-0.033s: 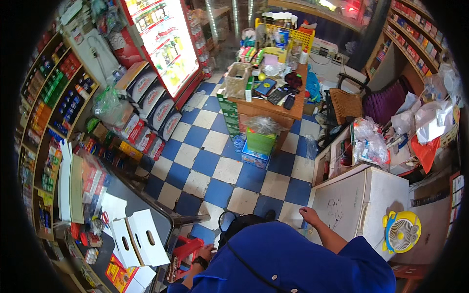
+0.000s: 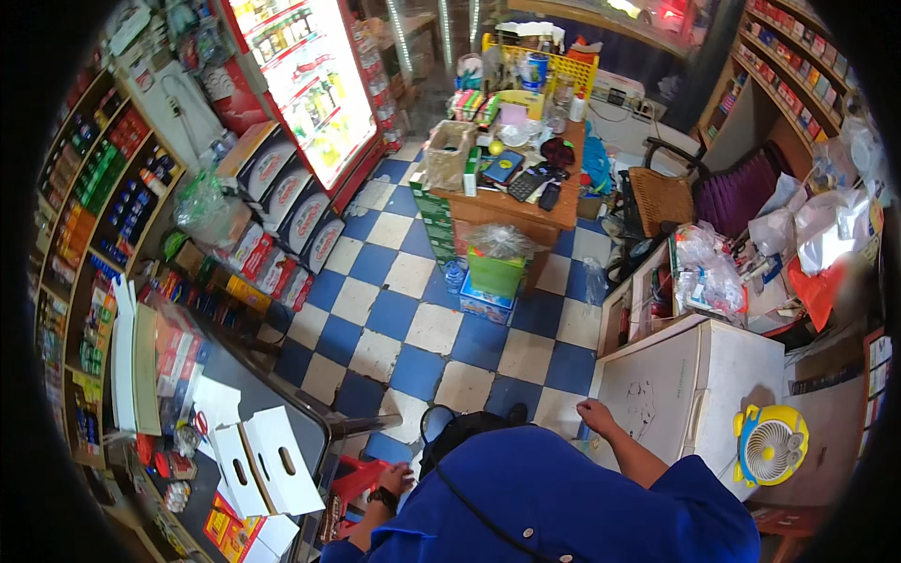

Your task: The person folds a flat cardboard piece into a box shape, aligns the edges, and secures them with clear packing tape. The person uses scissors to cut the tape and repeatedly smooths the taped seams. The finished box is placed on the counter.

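Left hand (image 2: 396, 479) seen lower centre-left, near red stool (image 2: 355, 480); whether fingers are apart or together can't be told. Right hand (image 2: 593, 414) seen lower centre-right, beside white freezer (image 2: 648, 385); grip can't be told either. White carton (image 2: 298, 483) placed on table (image 2: 263, 375), lower left.

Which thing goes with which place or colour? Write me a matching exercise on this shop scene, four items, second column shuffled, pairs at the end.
Column one:
1. Left hand
2. Right hand
3. Fan
4. Slotted carton

Column two:
A. Yellow and blue
B. Near the red stool
C. On the dark table
D. Near the white unit with a handle

Right pairs: 1-B, 2-D, 3-A, 4-C
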The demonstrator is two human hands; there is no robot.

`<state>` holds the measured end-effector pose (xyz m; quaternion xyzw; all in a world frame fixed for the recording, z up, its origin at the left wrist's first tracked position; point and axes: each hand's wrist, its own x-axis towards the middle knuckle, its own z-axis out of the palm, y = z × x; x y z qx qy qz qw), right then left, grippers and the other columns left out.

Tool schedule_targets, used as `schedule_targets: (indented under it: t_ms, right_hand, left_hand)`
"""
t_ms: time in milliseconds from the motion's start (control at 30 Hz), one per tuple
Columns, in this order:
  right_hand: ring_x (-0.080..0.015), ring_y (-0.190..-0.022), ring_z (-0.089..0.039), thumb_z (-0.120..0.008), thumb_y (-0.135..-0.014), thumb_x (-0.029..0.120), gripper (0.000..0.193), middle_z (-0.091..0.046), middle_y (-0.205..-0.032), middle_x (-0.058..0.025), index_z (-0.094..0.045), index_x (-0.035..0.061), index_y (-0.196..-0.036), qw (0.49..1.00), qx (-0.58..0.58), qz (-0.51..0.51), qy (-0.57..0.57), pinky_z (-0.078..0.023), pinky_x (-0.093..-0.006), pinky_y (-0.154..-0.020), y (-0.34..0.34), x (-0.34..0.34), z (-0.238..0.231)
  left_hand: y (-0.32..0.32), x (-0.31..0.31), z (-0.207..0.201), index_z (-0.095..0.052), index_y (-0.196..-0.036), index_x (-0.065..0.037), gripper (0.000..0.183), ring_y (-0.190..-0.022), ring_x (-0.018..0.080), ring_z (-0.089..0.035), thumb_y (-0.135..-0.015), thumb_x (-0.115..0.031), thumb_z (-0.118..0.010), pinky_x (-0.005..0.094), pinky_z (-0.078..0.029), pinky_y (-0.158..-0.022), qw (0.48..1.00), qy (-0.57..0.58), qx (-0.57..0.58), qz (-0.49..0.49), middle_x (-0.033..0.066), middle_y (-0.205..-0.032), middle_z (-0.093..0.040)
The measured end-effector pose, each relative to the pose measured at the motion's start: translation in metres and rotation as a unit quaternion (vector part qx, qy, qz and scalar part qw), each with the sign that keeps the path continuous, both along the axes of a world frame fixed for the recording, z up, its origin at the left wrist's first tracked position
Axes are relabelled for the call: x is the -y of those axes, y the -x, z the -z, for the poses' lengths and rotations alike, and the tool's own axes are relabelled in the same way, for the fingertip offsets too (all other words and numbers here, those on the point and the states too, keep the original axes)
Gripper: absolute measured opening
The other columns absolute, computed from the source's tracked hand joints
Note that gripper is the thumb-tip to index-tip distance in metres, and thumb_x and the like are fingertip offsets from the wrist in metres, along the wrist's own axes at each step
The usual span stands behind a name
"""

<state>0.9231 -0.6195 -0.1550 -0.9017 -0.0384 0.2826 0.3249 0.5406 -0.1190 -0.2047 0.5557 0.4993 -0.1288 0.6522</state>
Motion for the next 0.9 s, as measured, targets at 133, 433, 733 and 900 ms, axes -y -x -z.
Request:
schedule_targets:
  t_ms: [133, 433, 733, 900]
  right_hand:
    - [-0.0314, -0.085, -0.07, -0.057, -0.094, 0.033, 0.033, -0.073, -0.097, -0.0147, -0.073, 0.0063, -0.103, 0.999, -0.018, 0.015, 0.045, -0.054, -0.0398, -0.08, 0.013, 0.078, 0.03]
    - [-0.0366, -0.085, -0.069, -0.049, -0.098, 0.04, 0.033, -0.073, -0.092, -0.0117, -0.07, 0.0145, -0.093, 0.981, -0.036, -0.067, 0.178, -0.053, -0.0493, -0.08, 0.059, 0.136, 0.099]
    - [-0.0382, -0.098, -0.067, -0.056, -0.098, 0.038, 0.031, -0.072, -0.104, -0.0123, -0.07, 0.0112, -0.104, 0.941, -0.02, -0.267, 0.207, -0.052, -0.0536, -0.083, -0.067, 0.075, 0.083]
    - [-0.0334, -0.095, -0.068, -0.048, -0.105, 0.039, 0.035, -0.07, -0.101, -0.0129, -0.066, 0.01, -0.101, 0.992, 0.068, 0.1, 0.034, -0.053, -0.0459, -0.082, -0.202, 0.059, -0.003]
  left_hand:
    - [-0.09, -0.016, -0.019, -0.064, -0.116, -0.006, 0.026, -0.076, 0.0249, -0.07, -0.096, -0.023, -0.063, 0.035, -0.057, -0.061, 0.999, 0.021, 0.03, -0.03, 0.0108, -0.097, -0.071]
    - [-0.247, 0.005, -0.014, -0.062, -0.099, -0.008, 0.019, -0.076, 0.0193, -0.061, -0.093, -0.024, -0.069, 0.0349, -0.049, -0.059, 0.992, -0.005, -0.06, 0.111, 0.0047, -0.086, -0.062]
    - [-0.517, 0.035, -0.028, -0.064, -0.108, -0.01, 0.025, -0.093, 0.0233, -0.059, -0.088, -0.023, -0.072, 0.0384, -0.05, -0.075, 0.876, -0.173, 0.039, 0.448, 0.0072, -0.102, -0.063]
    - [-0.666, 0.045, -0.043, -0.065, -0.112, -0.011, 0.03, -0.103, 0.0255, -0.059, -0.086, -0.022, -0.074, 0.0404, -0.05, -0.085, 0.804, -0.251, 0.107, 0.529, 0.0085, -0.111, -0.063]
